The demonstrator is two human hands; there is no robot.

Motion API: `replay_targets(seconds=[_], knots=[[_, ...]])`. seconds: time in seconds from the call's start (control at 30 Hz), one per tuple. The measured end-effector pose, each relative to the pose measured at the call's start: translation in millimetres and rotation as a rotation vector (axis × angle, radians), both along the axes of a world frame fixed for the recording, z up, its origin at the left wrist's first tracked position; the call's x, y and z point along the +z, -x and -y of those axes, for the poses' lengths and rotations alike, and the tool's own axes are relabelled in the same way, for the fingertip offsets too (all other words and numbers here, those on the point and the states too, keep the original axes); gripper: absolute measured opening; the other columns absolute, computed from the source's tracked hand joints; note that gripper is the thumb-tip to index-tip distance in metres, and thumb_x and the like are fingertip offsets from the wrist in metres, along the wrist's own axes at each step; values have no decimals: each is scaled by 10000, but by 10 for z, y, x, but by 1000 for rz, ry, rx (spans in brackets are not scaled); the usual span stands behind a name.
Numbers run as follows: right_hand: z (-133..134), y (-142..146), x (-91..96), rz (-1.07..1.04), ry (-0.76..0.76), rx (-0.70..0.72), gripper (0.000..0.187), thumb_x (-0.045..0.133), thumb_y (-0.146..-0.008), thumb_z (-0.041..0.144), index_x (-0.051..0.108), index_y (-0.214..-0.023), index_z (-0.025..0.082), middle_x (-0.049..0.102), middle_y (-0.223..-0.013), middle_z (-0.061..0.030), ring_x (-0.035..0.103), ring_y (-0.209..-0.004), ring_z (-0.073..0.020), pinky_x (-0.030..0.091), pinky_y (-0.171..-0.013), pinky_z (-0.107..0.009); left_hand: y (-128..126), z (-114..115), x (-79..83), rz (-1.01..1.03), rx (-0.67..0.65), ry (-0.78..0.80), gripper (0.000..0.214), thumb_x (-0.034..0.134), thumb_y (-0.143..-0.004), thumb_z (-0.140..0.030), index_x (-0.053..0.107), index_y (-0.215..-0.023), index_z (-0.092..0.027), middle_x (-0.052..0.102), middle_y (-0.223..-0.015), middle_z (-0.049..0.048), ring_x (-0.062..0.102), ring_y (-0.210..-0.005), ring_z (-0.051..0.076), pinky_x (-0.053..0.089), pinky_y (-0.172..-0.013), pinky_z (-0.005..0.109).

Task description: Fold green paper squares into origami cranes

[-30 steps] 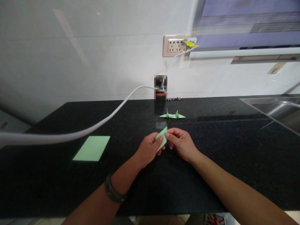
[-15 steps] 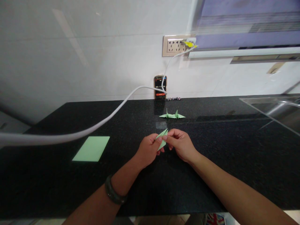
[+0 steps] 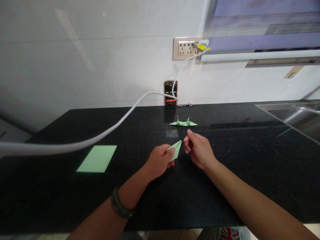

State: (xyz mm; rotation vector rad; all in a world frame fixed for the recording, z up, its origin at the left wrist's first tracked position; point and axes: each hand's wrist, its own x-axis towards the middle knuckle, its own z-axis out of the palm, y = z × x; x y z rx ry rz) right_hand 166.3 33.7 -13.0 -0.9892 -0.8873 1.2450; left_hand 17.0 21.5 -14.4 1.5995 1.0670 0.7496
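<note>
A piece of light green origami paper (image 3: 177,152), folded into a narrow kite shape, is pinched between the thumb and fingers of my left hand (image 3: 158,161). Its split tip points up and to the right. Just right of that tip is my right hand (image 3: 201,151), apart from the paper. Its fingers are loosely curled with nothing visible in them. Beyond the hands, two finished green paper cranes (image 3: 183,123) stand side by side on the black countertop (image 3: 140,133). A stack of square green paper (image 3: 97,159) lies to the left.
A phone (image 3: 170,93) showing a timer leans on the tiled wall, with a beaded strap (image 3: 185,105) beside it. From the wall socket (image 3: 186,48), a white cable (image 3: 120,121) runs down past the phone and across to the left. At right is a metal sink (image 3: 302,116).
My right hand has let go of the folded paper and moved slightly right. The paper stays in my left hand, its tip now leaning a little more to the right.
</note>
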Motion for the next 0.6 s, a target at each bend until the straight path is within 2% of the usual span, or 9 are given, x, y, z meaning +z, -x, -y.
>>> replay_targets(seconds=[0.13,0.23,0.3,0.43,0.6], knots=[[-2,-24,-9,99,7,59,344,541,-729,473,534,-602,154,431,-457,50,346,-350,-51,295,-342,-190,-7,-11,22,22,43,8,344,372,-816,-429,502,-658,-153,534,-534,-9,452,-439,82,355,-440,199],[56,1,-23,277,-33,239,278,638,-661,411,539,-635,153,480,-511,42,382,-394,-50,314,-362,-176,-23,-13,37,63,95,53,324,418,-795,-430,524,-683,-145,551,-546,-3,478,-451,89,383,-453,206],[90,17,-25,339,-55,312,248,636,-669,383,538,-658,155,527,-557,23,431,-437,-62,340,-387,-178,-37,-11,46,116,106,117,303,450,-781,-421,544,-726,-138,574,-573,8,520,-491,105,418,-489,222],[89,1,-27,344,-85,284,216,571,-735,348,508,-645,163,520,-520,24,457,-447,-75,345,-406,-185,-51,-12,57,265,63,232,317,442,-790,-410,585,-788,-126,608,-651,32,572,-594,129,458,-601,261],[53,-40,-30,407,-83,198,230,581,-724,366,503,-647,164,459,-537,48,365,-397,-47,306,-373,-183,-28,-38,38,324,134,179,293,568,-709,-405,613,-779,-125,616,-664,26,570,-622,136,456,-617,264]])
